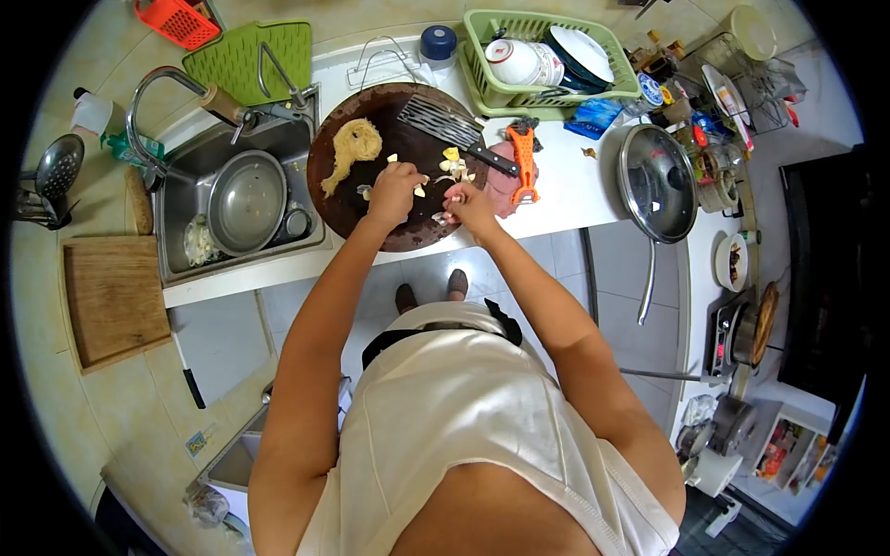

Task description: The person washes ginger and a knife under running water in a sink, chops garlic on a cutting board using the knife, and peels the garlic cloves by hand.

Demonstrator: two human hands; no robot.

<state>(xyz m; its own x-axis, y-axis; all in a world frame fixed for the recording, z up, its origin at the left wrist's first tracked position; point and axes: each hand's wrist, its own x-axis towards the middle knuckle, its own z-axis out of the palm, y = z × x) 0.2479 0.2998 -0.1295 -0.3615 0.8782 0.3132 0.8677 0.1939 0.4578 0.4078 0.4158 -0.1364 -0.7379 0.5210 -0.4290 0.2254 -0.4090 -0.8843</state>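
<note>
Over a round dark chopping board (408, 234), my left hand (394, 193) is closed, fingertips pinched beside pale yellow garlic pieces; what it holds is hidden. My right hand (473, 209) is closed with its fingertips on what looks like a small garlic clove, near the board's right side. Just above it lie several garlic cloves (451, 155) and bits of skin. A cleaver (436, 120) with a streaked blade rests across the upper right of the board, its black handle pointing right. A yellowish shredded heap (357, 144) sits at the upper left.
An orange peeler (524, 165) lies on something pink right of the board. Left is a sink (171, 264) holding a metal basin (248, 199). Behind stands a green dish rack (482, 79) with bowls. A lidded pan (656, 181) extends its handle past the counter edge.
</note>
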